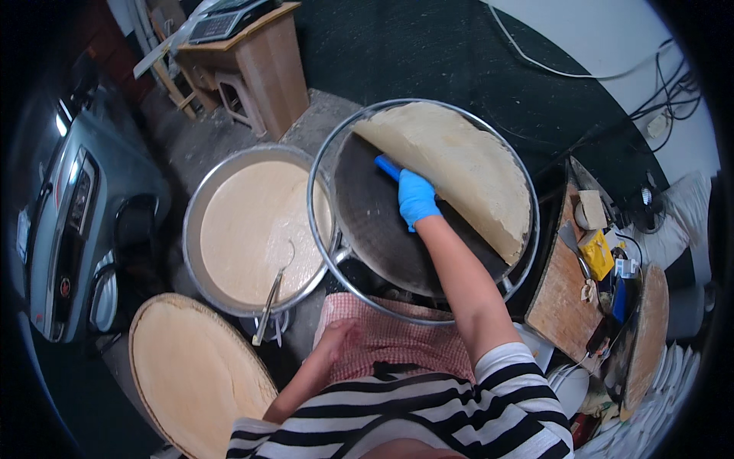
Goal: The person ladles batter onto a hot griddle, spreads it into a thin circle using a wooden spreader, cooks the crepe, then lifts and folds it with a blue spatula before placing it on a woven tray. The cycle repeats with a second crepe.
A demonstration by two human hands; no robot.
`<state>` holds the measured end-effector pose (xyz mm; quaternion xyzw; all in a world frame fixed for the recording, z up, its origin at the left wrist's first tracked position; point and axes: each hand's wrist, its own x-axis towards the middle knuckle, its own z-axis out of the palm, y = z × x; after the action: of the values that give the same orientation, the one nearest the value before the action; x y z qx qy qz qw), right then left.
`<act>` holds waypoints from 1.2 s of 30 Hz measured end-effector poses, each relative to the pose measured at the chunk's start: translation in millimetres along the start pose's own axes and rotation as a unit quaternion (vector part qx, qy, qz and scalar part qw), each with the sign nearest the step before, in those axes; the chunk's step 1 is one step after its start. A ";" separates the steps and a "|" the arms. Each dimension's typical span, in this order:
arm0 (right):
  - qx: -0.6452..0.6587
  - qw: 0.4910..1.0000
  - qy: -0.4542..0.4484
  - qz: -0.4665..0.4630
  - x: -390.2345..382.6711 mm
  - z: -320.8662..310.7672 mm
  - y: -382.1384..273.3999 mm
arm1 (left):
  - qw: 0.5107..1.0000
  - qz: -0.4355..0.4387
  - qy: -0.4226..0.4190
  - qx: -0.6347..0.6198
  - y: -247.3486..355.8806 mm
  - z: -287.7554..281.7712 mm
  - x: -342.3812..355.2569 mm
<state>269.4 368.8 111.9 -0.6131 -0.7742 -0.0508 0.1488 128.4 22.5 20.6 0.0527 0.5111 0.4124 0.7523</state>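
Observation:
My right hand point(418, 200), in a blue glove, is closed around a blue-handled tool point(388, 167); the rest of the tool is hidden, so its kind does not show. The hand is over a round dark griddle point(375, 222), right at the straight edge of a large thin pancake point(459, 164). That pancake is folded over and covers the far right part of the griddle. A metal ring point(312, 187) surrounds the griddle. In front of my checked apron point(405, 336), my bare left hand point(340, 338) hangs with loosely bent fingers and nothing visible in it.
Left of the griddle stands a wide pot point(200, 279) of pale batter with a ladle point(269, 302) in it. Nearer, a round tray holds flat pancakes point(191, 375). At right is a cluttered wooden board point(562, 314). A scooter point(73, 214) and a wooden desk point(267, 76) stand farther left.

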 end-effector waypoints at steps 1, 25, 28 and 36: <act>-0.023 0.999 0.022 -0.008 2.5 0.1 -0.4 | 1.000 -0.008 0.001 -0.005 1.6 -0.8 2.7; 0.172 0.953 0.062 0.242 36.8 13.7 74.2 | 0.998 -0.019 0.032 -0.044 4.6 1.6 5.0; 0.189 0.954 0.100 0.210 23.0 -1.3 81.8 | 0.999 -0.022 0.038 -0.032 4.0 1.4 5.6; 0.156 0.979 -0.065 0.113 -31.1 -26.5 111.4 | 0.999 -0.005 0.026 -0.039 -1.4 -1.7 7.6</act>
<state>387.6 359.9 116.4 -0.6677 -0.7065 0.1279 0.1968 128.8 26.2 13.6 0.0102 0.5141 0.4298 0.7422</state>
